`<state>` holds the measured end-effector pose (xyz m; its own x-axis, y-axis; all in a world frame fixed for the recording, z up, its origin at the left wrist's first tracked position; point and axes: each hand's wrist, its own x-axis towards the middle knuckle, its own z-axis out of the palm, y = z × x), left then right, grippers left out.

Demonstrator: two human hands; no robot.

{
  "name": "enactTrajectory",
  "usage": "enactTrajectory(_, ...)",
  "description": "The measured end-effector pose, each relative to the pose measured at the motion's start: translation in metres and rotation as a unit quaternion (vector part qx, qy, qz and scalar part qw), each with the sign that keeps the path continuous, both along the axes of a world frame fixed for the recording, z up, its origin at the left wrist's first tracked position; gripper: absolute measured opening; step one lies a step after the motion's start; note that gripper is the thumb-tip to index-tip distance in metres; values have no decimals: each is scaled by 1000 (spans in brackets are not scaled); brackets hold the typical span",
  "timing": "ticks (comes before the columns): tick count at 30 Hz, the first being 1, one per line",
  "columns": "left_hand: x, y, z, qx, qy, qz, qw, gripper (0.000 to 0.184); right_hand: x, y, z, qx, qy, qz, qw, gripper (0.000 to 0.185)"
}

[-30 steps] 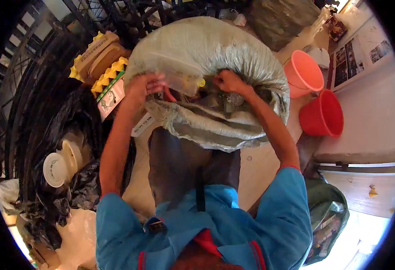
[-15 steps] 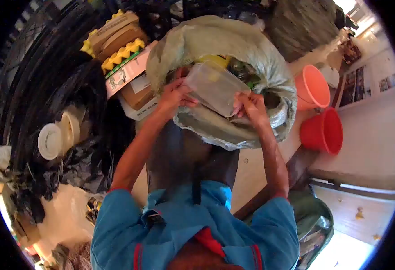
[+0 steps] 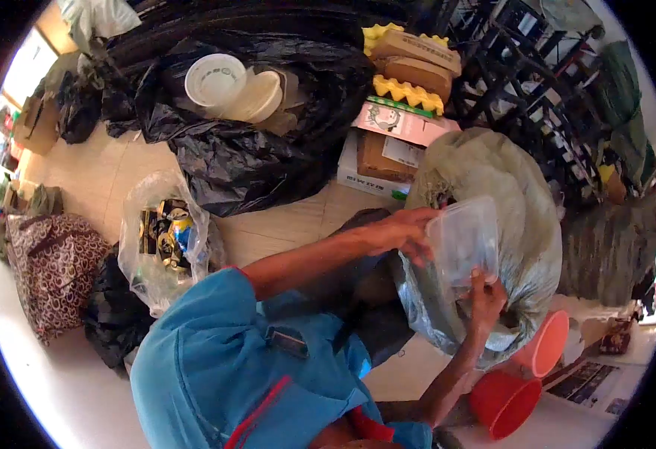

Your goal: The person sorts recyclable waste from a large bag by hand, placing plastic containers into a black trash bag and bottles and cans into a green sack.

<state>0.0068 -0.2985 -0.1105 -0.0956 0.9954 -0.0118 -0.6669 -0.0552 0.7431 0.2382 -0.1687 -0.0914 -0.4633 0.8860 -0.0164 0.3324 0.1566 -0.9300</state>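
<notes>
A clear rectangular plastic container (image 3: 463, 238) is held over the mouth of a large grey-green sack (image 3: 519, 187). My left hand (image 3: 404, 235) grips the container's left edge, its fingers curled at the side. At the lower right corner, my right hand (image 3: 485, 301) pinches the container, the thumb lying on its face. The container hides most of what is inside the sack.
A black bag (image 3: 246, 176) with white plastic tubs (image 3: 216, 80) lies at upper left. Stacked cardboard and egg trays (image 3: 410, 93) stand behind the sack. A clear bag of cans (image 3: 167, 232) sits left; red buckets (image 3: 506, 404) stand right.
My view has swung to the left, so the sack and container now appear farther right. Both hands still hold the container, which now looks more upright in the picture.
</notes>
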Motion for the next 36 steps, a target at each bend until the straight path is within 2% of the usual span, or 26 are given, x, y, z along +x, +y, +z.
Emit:
enactTrajectory(2,-15,-19,23,-15,29,17,999,57,-17,-11,10,-4,-4,12,1000,17)
enactTrajectory(4,-32,-34,28,-31,58,34,997,61,-44,-19,17,-23,29,87,995,15)
enactTrajectory(5,-37,-38,22,-107,137,104,979,59,-60,-22,15,-24,28,90,995,15)
enactTrajectory(6,-43,-41,16,-181,213,170,945,57,-77,-23,10,50,9,149,987,16)
enactTrajectory(7,-55,-48,8,-173,243,226,927,50,-97,-26,10,124,-9,205,971,18)
enactTrajectory(8,-70,-57,5,-164,273,281,905,45,-120,-34,17,102,-6,230,968,21)
enactTrajectory(10,-97,-84,19,-147,258,356,886,36,-168,-50,24,54,1,272,961,24)
enactTrajectory(11,-117,-96,12,-140,294,394,860,32,-193,-55,22,32,7,289,957,26)
enactTrajectory(12,-124,-110,31,-152,229,410,870,30,-219,-61,19,50,21,317,947,28)
enactTrajectory(13,-144,-128,37,-186,269,407,853,31,-244,-69,17,67,34,344,936,29)
enactTrajectory(15,-186,-155,43,-211,274,449,824,30,-286,-88,29,88,93,379,917,34)
enactTrajectory(16,-193,-164,58,-194,261,488,810,34,-300,-98,31,88,95,375,918,34)
enactTrajectory(18,-235,-191,62,-211,291,518,777,38,-321,-111,33,-22,229,310,922,42)
enactTrajectory(19,-254,-200,66,-240,293,537,754,40,-328,-105,24,-21,228,309,923,42)
enactTrajectory(20,-273,-207,68,-270,294,555,730,43,-335,-96,4,-18,135,300,944,50)
enactTrajectory(21,-293,-218,62,-272,294,552,732,43,-340,-90,-14,-17,39,287,957,58)
enactTrajectory(22,-314,-228,52,-312,317,538,716,43,-339,-86,-26,-19,37,284,958,58)
enactTrajectory(24,-335,-219,52,-339,346,519,704,44,-343,-77,-35,-229,-82,265,933,73)
enactTrajectory(26,-334,-210,51,-290,398,499,713,46,-350,-77,-41,-265,-59,236,933,79)
enactTrajectory(28,-347,-200,40,-310,374,485,727,45,-362,-80,-29,-284,-54,225,930,72)
enactTrajectory(30,-359,-187,38,-391,363,473,701,45,-385,-78,-76,-243,-42,199,949,66)
enactTrajectory(31,-373,-188,28,-375,355,481,709,42,-393,-75,-92,-205,-33,175,962,61)
enactTrajectory(32,-387,-191,24,-375,353,481,710,42,-396,-72,-89,-204,-35,175,963,61)
enactTrajectory(34,-409,-198,15,-320,375,424,760,40,-399,-70,-68,-138,106,158,972,50)
enactTrajectory(35,-400,-189,32,-366,353,431,746,40,-403,-67,-45,-58,41,93,993,39)
enactTrajectory(36,-393,-183,40,-370,350,428,747,40,-412,-56,-35,-37,133,143,980,33)
